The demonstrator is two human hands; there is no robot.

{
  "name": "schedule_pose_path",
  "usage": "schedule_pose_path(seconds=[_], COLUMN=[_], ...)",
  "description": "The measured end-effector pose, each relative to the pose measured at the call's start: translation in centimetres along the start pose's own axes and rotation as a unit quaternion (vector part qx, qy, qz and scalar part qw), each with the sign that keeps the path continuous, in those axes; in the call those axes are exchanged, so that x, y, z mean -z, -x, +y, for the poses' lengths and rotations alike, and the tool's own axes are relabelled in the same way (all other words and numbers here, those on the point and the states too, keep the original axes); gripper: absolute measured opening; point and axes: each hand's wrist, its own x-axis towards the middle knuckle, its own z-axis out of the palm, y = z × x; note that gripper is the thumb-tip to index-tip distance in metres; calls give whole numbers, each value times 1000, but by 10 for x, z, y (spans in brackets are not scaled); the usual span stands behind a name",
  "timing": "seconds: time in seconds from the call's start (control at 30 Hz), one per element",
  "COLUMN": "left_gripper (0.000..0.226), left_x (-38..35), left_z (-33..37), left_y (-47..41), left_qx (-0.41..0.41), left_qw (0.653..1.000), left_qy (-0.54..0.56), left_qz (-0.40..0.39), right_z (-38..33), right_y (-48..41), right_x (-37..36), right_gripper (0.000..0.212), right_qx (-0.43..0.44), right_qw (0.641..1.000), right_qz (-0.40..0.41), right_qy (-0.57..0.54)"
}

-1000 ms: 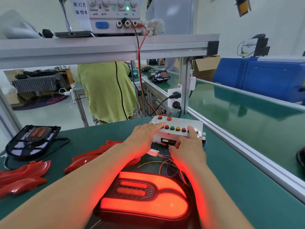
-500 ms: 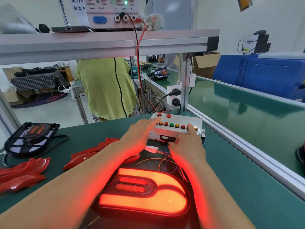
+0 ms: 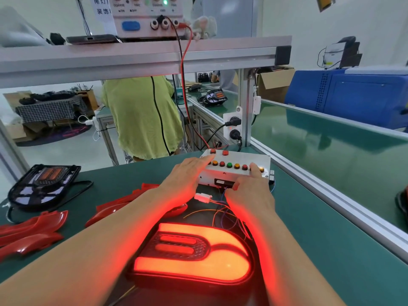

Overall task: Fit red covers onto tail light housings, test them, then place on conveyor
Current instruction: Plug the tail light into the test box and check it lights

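Now lit and glowing at the near edge of the desk (image 3: 320,250), the tail light (image 3: 194,257) is tested as left hand (image 3: 185,180) and right hand (image 3: 249,193) press ungripping fingers on the button box (image 3: 254,159); a forearm snagging the loose wires (image 3: 220,213) could unplug it.
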Motion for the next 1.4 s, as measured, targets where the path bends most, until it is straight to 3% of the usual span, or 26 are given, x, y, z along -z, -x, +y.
schedule_pose_path(seconds=[0.57,0.7,0.8,0.9,0.97,1.03,1.2,1.3,1.4], left_gripper=[74,56,19,34,45,46,27,12,9], left_x=[7,18,30,44,49,49,37,29,27], left_z=[-6,-1,1,-2,-2,-1,1,5,2], left_y=[29,46,63,82,96,107,115,113,113], left_qx=[56,68,120,232,256,260,241,217,177], left_qw=[995,987,971,955,957,958,958,946,935], left_qy=[85,126,144,174,137,108,154,227,284], left_qz=[-4,68,145,63,-20,-54,26,78,119], right_z=[-3,-3,-7,-13,-14,-14,-14,-15,-18], right_y=[2,4,5,7,9,9,12,15,17], right_x=[2,5,7,6,4,2,-5,-8,-6], right_gripper=[32,28,26,16,13,12,38,30,16], right_qx=[-11,7,58,102,109,115,133,140,156], right_qw=[1000,1000,995,988,986,985,983,981,976], right_qz=[-17,4,59,49,-5,-63,-115,-128,-125], right_qy=[-9,-29,-61,-102,-124,-112,-54,-31,-91])
